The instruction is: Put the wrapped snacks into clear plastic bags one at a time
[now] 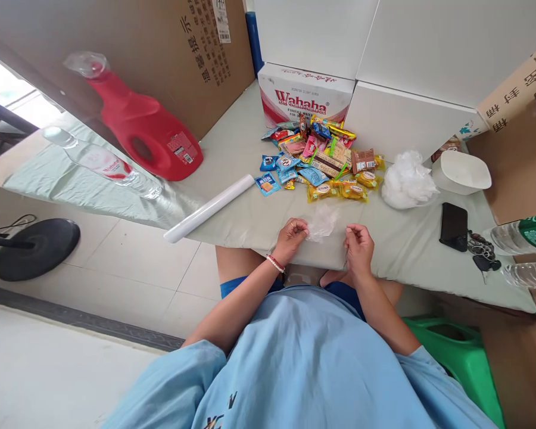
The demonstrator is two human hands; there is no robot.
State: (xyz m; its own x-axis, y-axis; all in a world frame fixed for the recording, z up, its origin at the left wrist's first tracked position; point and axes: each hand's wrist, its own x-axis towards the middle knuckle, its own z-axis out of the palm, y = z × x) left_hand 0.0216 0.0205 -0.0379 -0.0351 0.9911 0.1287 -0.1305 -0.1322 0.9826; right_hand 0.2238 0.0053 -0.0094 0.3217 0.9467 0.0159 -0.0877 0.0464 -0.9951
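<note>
My left hand pinches one edge of a thin clear plastic bag at the near edge of the table. My right hand is closed a little to the right of the bag; whether it holds the bag's other edge I cannot tell. Beyond my hands lies a pile of several small snack packets in blue, yellow, red and pink wrappers.
A white roll lies left of my hands. A red jug and a clear bottle lie at the left. A Wahaha carton stands behind the snacks. Crumpled plastic bags, a white bowl, a phone, keys and bottles are at the right.
</note>
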